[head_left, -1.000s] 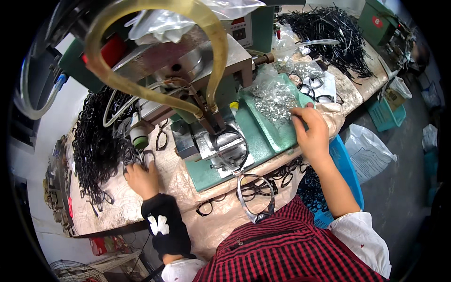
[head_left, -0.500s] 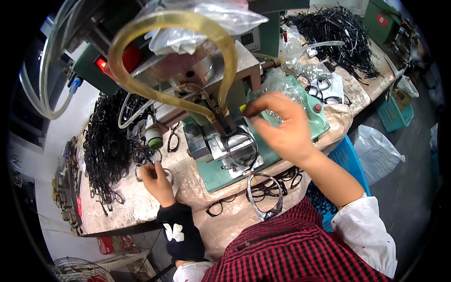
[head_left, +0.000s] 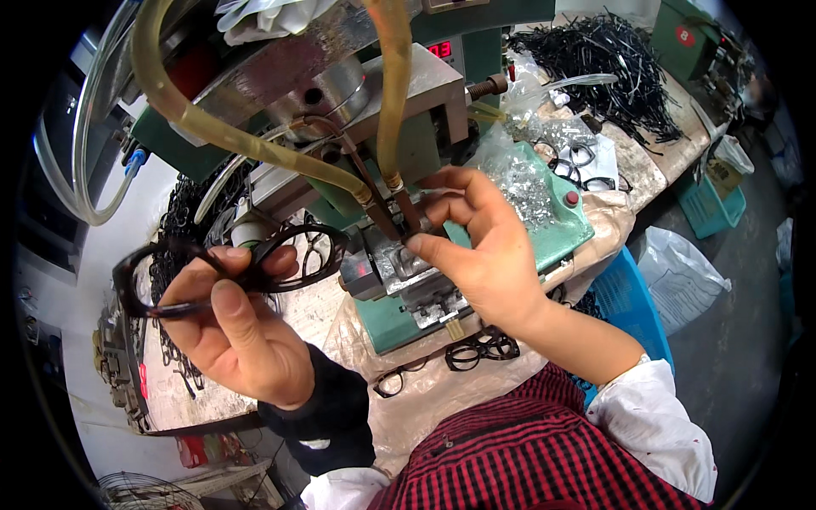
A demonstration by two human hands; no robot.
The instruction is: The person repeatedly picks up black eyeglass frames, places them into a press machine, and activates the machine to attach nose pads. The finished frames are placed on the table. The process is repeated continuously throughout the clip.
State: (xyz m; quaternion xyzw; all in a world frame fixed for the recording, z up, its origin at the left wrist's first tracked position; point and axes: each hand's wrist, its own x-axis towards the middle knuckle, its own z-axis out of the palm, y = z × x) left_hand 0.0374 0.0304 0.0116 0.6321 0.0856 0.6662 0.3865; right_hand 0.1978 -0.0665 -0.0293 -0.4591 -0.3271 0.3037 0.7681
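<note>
Raised at the left, my left hand [head_left: 246,340] is closed on a dark eyeglass frame [head_left: 314,279], gripping it around the bridge with fingers and thumb. The frame has no temples that I can see. My right hand [head_left: 484,255] reaches into the green bench machine [head_left: 391,327], thumb and fingers bent together beside two dark metal tips [head_left: 399,223]. Whatever those fingertips may hold is hidden or too small to name. Below the tips sits a metal fixture [head_left: 421,293]. Two yellowish hoses [head_left: 255,136] run down to the tips.
Several eyeglass frames [head_left: 483,348] lie on brown paper before the machine. A dark pile of frames [head_left: 174,212] covers the left table. Small metal parts in a clear bag [head_left: 531,191] rest on the green base. Black strips [head_left: 608,68] heap behind; a blue basket [head_left: 629,297] stands right.
My left hand has come up from the table with a dark eyeglass frame. The frame that hung at the fixture is gone from there. My right hand has moved left to the metal tips.
</note>
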